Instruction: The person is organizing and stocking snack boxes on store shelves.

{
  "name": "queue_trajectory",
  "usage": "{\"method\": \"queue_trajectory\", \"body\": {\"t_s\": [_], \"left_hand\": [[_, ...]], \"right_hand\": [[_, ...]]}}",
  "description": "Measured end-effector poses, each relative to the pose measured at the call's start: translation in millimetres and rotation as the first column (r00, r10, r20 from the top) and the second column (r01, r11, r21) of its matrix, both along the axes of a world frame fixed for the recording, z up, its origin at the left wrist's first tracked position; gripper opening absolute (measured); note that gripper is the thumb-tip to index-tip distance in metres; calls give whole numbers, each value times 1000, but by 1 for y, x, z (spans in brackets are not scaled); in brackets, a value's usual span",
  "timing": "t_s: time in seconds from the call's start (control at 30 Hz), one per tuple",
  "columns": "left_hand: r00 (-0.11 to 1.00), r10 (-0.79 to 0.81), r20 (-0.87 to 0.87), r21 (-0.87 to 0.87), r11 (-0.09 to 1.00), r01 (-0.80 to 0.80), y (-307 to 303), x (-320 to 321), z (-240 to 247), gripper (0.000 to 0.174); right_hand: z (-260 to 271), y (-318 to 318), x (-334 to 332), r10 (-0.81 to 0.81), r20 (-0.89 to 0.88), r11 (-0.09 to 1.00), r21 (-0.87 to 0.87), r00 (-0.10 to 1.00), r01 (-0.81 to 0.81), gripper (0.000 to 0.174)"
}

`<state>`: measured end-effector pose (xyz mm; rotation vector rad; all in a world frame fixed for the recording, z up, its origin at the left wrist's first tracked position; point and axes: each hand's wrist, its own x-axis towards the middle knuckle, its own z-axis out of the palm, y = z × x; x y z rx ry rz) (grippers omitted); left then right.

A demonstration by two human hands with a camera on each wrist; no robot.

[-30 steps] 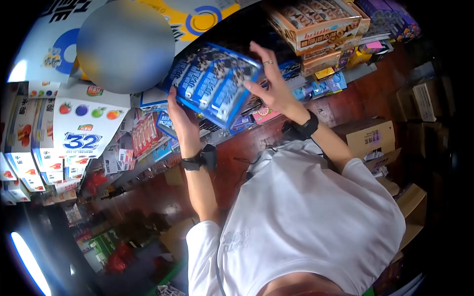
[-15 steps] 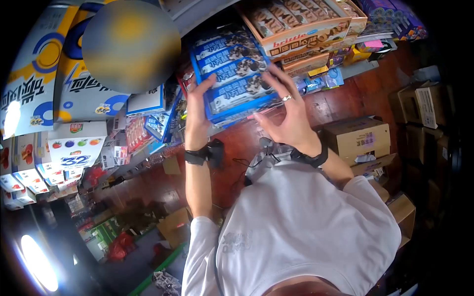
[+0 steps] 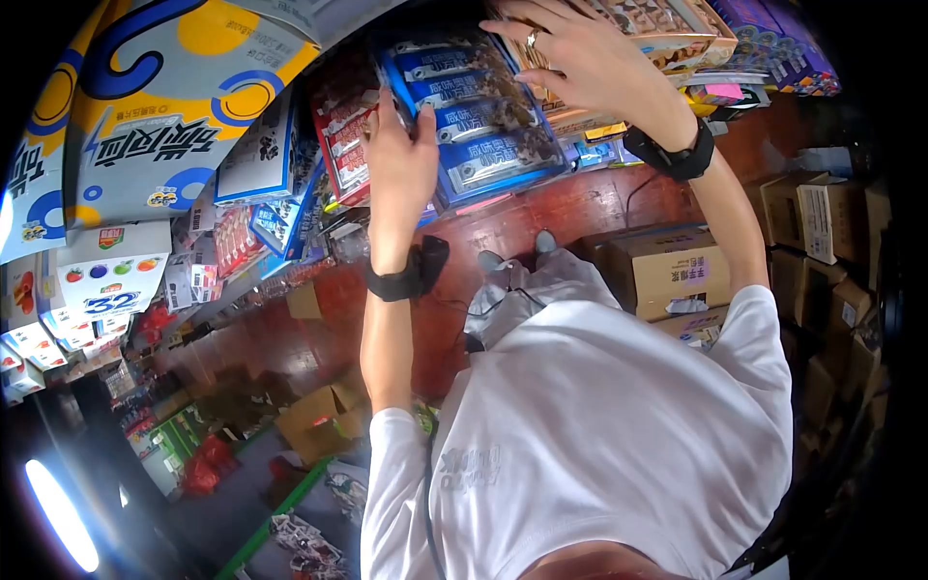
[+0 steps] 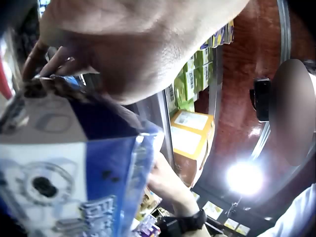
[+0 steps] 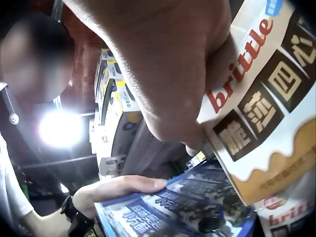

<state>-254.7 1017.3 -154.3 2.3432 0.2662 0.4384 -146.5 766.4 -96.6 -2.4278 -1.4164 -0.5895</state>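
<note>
A blue open-topped box of wrapped snack bars sits tilted on the shelf, its side also close up in the left wrist view. My left hand grips its left edge, the thumb over the rim and the fingers along the outside, beside a red box. In the right wrist view, that left thumb lies over the rim. My right hand reaches over the far right corner with fingers spread, at the orange-brown "brittle" box. Part of its fingers is hidden behind that box in the right wrist view.
Large grey-and-yellow cartons stand at the left, above white fruit-print boxes. Purple packs lie at the far right. Brown cardboard boxes stand on the reddish floor.
The blue box has gone from being held up and tilted to the shelf slot beside the brittle box. My right hand has moved from its near right side to its far right corner.
</note>
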Motion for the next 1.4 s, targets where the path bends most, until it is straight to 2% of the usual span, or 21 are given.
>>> {"method": "queue_trajectory", "body": {"t_s": [0.07, 0.17, 0.3, 0.33, 0.37, 0.43, 0.5, 0.53, 0.57, 0.63, 0.73, 0.77, 0.83, 0.87, 0.97, 1.1, 1.13, 1.23, 1.3, 1.37, 1.4], "left_hand": [[1000, 10, 25, -233, 972, -4, -17, 1, 21, 49], [999, -27, -39, 193, 981, 34, -3, 20, -1, 47], [989, -140, -37, -129, 983, 134, 5, 14, 6, 55], [994, 39, -104, 92, 995, -30, -1, 3, 5, 73], [972, 59, -226, -67, 995, -76, -7, -15, 17, 90], [986, 106, -128, -184, 975, -128, -22, -55, 17, 95], [953, 125, -277, -369, 901, -226, -37, -78, -12, 94], [984, 91, -151, -812, 556, -176, -56, -77, -20, 86], [975, 119, -189, -867, 447, -222, -58, -74, -50, 79], [955, 269, -126, -919, 332, -215, -78, -59, -37, 62], [960, 236, -151, -951, 230, -207, -69, -54, -41, 39], [972, 223, -77, -970, 210, -125, -71, -57, -35, 42], [982, 181, -53, -997, -59, -44, -68, -64, -23, 55], [983, 169, -67, -993, -109, -49, -71, -65, -22, 54], [978, 131, -164, -983, 55, -172, -69, -69, -30, 53], [984, 165, -62, -994, 84, -77, -68, -48, -93, 62], [974, 222, -44, -990, 125, -73, -66, -36, -99, 67], [975, 184, -124, -992, 15, -129, -55, 0, -106, 72], [980, 29, -198, -980, 28, -199, -50, 5, -104, 71], [959, -171, -227, -974, 59, -220, -41, 5, -92, 63], [937, -308, -165, -964, 253, -86, -43, -18, -55, 67]], "right_hand": [[-3, 1, -1, -47, -112, 999, 20, 993, 50, 55], [1, 5, -14, -148, 87, 987, -43, 985, 152, 57], [-22, 16, -55, 83, -71, 993, 89, 994, -76, 96], [-36, 24, -76, 82, -165, 993, 100, 983, -66, 109], [-57, 30, -90, 104, -205, 987, 142, 973, -76, 110], [-101, 40, -97, -7, -149, 999, 42, 989, 14, 101], [-124, 42, -90, 25, -174, 979, 205, 984, 11, 89], [-130, 42, -87, 44, -181, 959, 285, 983, 10, 83], [-132, 43, -89, 58, -182, 956, 294, 982, -3, 77], [-128, 43, -77, 87, -141, 951, 306, 986, -40, 65], [-103, 41, -78, 45, -23, 990, 137, 999, -42, 61], [-87, 40, -82, 35, 50, 998, 54, 998, -37, 62], [-47, 41, -101, 7, 54, 994, -113, 998, -1, 63], [-37, 41, -104, -8, 123, 975, -221, 992, 35, 65], [-60, 43, -97, 9, 67, 969, -246, 998, 7, 65], [-113, 48, -81, 39, 73, 997, -74, 997, -33, 68], [-117, 54, -75, 7, 2, 999, -38, 1000, -7, 70], [-123, 74, -51, -67, 39, 998, -8, 997, 67, 73], [-118, 78, -36, -85, 7, 994, -72, 996, 85, 77], [-122, 81, -22, -47, -43, 999, 10, 998, 48, 78], [-124, 82, -22, -73, -36, 997, 7, 997, 73, 77]]}}
